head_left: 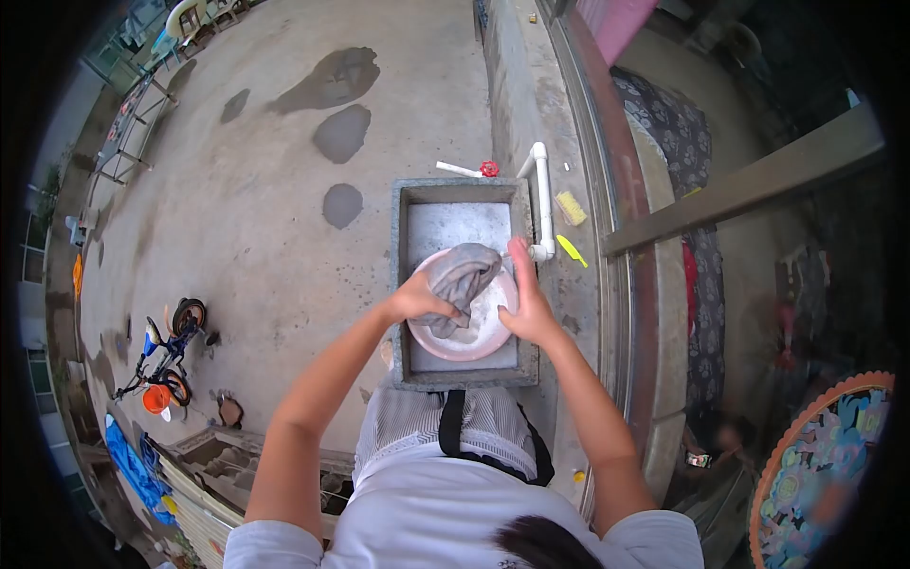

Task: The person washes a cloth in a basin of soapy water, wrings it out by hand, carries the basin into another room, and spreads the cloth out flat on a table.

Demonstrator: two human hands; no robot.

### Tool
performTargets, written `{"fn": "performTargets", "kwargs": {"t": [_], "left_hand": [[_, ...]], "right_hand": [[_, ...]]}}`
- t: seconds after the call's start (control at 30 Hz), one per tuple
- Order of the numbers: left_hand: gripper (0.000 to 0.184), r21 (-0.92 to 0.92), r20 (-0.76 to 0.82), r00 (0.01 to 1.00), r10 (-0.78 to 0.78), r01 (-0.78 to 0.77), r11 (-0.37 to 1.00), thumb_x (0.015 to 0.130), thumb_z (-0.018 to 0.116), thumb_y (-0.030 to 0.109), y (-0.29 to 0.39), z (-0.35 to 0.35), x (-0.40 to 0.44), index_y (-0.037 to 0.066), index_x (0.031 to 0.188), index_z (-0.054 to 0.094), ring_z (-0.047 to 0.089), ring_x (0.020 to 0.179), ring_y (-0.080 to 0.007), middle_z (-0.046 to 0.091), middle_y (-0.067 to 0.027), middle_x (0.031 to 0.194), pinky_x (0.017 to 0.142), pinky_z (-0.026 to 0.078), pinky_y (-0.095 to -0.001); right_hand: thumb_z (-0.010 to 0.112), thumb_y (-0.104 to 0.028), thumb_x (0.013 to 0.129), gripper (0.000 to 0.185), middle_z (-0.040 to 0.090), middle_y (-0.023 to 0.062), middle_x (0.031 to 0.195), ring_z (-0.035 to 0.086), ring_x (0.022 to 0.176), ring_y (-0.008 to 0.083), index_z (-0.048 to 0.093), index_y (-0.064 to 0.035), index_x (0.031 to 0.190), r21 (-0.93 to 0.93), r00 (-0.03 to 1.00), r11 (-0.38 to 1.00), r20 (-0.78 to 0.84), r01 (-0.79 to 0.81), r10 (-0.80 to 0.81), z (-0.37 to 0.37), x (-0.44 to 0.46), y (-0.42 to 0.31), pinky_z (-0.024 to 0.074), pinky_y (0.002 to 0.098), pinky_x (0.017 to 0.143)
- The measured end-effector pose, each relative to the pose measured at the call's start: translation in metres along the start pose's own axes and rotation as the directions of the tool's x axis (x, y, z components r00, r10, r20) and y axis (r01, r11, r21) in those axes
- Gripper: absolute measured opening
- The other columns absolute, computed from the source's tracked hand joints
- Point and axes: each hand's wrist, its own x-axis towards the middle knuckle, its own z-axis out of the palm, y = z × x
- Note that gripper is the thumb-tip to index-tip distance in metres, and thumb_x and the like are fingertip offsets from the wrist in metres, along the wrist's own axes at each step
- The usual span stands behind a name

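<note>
A wet grey cloth point(462, 275) is bunched over a pink basin point(477, 353) with whitish suds in it. My left hand point(417, 299) is closed on the cloth's left side, its thumb lying across the fabric. At the basin's right edge is my right hand point(528, 302), thumb and fingers spread apart, with nothing visible in its grasp. Whether it presses on the rim I cannot tell. The basin sits inside a grey stone sink point(402, 228), whose floor is wet and foamy.
A white pipe point(543, 199) and a red-handled tap point(489, 169) stand at the sink's far side. On the ledge to the right lie a yellowish brush point(571, 209) and a yellow-green brush or scraper point(572, 250). A small bicycle point(171, 351) stands left.
</note>
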Motion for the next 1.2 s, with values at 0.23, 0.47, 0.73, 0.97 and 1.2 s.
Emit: {"fn": "performTargets", "kwargs": {"t": [0.23, 0.47, 0.73, 0.97, 1.2], "left_hand": [[0.063, 0.146, 0.37, 0.877, -0.306, 0.27, 0.952, 0.058, 0.081, 0.015, -0.002, -0.025, 0.023, 0.001, 0.113, 0.055, 0.056, 0.097, -0.0179, 0.061, -0.0078, 0.106, 0.088, 0.043, -0.0313], [0.056, 0.583, 0.361, 0.857, -0.367, 0.1, 0.807, 0.055, 0.083, 0.026, 0.035, -0.017, 0.019, 0.001, 0.101, 0.063, 0.061, 0.088, -0.0208, 0.066, -0.0112, 0.091, 0.081, 0.047, -0.0314], [0.04, 0.972, 0.027, 0.988, -0.152, 0.01, 0.235, 0.058, 0.075, 0.027, -0.008, 0.011, 0.031, 0.004, 0.087, 0.059, 0.064, 0.081, -0.0285, 0.066, -0.0124, 0.083, 0.069, 0.051, -0.0389], [0.024, 0.97, 0.217, 0.954, 0.207, -0.187, -0.153, 0.069, 0.062, 0.014, -0.036, 0.017, 0.063, 0.014, 0.092, 0.055, 0.059, 0.087, -0.0163, 0.062, 0.0, 0.082, 0.084, 0.034, -0.0428], [0.014, 0.853, 0.5, 0.8, 0.332, -0.389, -0.347, 0.074, 0.054, 0.014, -0.051, 0.004, 0.071, 0.014, 0.088, 0.053, 0.056, 0.084, -0.0161, 0.06, 0.0025, 0.081, 0.083, 0.036, -0.0412]], "right_hand": [[0.061, -0.009, 0.073, 0.07, 0.022, 0.018, 0.142, 0.022, 0.133, 0.0354, 0.034, -0.0308, 0.134, -0.705, 0.901, 0.58, 0.213, 0.409, -0.377, 0.023, 0.032, 0.027, 0.0267, 0.0548, 0.103], [0.057, -0.007, 0.068, 0.056, 0.059, 0.0173, 0.098, 0.061, 0.07, 0.0283, 0.046, -0.0082, 0.123, -0.574, 0.87, 0.666, 0.418, 0.477, -0.262, 0.046, 0.041, 0.057, 0.0518, 0.0345, 0.055], [0.064, -0.012, 0.06, 0.045, 0.064, 0.0194, 0.077, 0.064, 0.072, 0.0322, 0.052, 0.003, 0.101, -0.381, 0.869, 0.924, 0.449, -0.023, 0.207, 0.087, 0.012, 0.143, 0.0517, 0.0391, 0.063], [0.07, -0.017, 0.054, 0.037, 0.065, 0.0148, 0.076, 0.063, 0.069, 0.027, 0.058, 0.0019, 0.083, -0.046, 0.89, 0.92, 0.241, -0.388, 0.387, 0.085, -0.012, 0.13, 0.0499, 0.0336, 0.064], [0.071, -0.011, 0.058, 0.027, 0.056, 0.0004, 0.065, 0.05, 0.053, 0.0092, 0.058, -0.0021, 0.08, 0.5, 0.565, 0.367, 0.33, -0.784, 0.756, 0.081, -0.022, 0.046, 0.0369, 0.0249, 0.043]]}}
